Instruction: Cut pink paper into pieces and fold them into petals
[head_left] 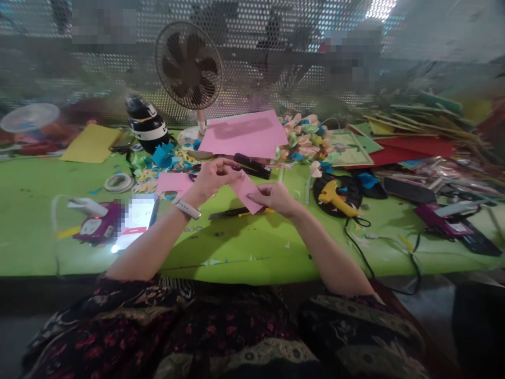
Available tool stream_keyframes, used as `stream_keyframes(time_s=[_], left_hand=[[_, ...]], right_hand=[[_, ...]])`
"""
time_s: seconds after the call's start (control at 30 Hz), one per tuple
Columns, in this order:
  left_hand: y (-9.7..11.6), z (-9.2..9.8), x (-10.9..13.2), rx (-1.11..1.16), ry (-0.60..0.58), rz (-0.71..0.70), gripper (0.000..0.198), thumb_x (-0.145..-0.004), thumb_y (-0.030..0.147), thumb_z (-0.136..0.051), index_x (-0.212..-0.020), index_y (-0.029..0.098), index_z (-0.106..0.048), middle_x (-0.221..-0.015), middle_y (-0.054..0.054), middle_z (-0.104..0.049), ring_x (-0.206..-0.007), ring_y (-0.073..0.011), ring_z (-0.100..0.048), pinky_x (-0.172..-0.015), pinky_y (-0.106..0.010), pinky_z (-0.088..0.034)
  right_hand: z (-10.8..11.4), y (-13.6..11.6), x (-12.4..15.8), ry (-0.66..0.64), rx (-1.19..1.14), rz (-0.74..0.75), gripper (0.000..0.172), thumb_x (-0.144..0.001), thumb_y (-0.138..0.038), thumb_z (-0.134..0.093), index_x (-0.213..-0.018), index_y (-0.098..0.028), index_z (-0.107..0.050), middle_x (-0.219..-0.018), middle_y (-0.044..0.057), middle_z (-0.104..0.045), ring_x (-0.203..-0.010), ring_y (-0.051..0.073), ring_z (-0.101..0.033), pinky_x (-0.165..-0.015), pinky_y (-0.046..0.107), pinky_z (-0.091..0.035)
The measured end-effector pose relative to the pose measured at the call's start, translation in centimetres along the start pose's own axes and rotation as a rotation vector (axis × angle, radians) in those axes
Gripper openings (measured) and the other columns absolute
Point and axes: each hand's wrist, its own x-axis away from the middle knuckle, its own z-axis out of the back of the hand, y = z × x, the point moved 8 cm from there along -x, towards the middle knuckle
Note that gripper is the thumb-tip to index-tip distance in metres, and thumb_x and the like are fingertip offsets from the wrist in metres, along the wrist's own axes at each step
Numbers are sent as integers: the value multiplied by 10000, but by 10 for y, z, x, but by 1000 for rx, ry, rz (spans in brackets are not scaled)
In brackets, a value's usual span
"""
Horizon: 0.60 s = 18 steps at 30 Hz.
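Observation:
A small pink paper piece (245, 190) is held between my two hands above the green table (252, 266). My left hand (211, 181), with a light watch at its wrist, pinches the upper left end. The fingers of my right hand (273, 197) are closed on the lower right side of the piece. Beneath the paper lies a dark and yellow cutter (229, 213). Another pink piece (173, 182) rests left of my left hand, and a black stapler-like tool (252, 166) is just behind the held paper.
Behind stand a fan (189, 66), a black bottle (145, 126) and a pink sheet (244, 134) beside paper flowers (305, 134). A yellow glue gun (335, 197) with a cord lies right. Left are a lit phone (138, 218) and a tape roll (119, 182).

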Motion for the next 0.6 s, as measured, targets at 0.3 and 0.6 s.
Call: stream_keyframes(time_s=[0.3, 0.6], left_hand=[[-35, -22, 34, 481, 3, 258, 314, -726, 359, -923, -869, 136, -754, -864, -50, -779, -749, -138, -697, -739, -266, -556], [-52, -8, 38, 539, -31, 337, 229, -746, 275, -915, -835, 125, -768, -809, -42, -763, -690, -102, -665, -683, -228, -526]], right_hand=[[-26, -3, 8, -7, -8, 59, 543, -886, -716, -610, -757, -194, -684, -704, 46, -696, -609, 176, -656, -602, 345, -587], [-15, -41, 23, 230, 585, 623, 208, -835, -294, -748, -1032, -339, -797, -1370, 71, -670, -1356, 320, -557, -1149, 598, -426]])
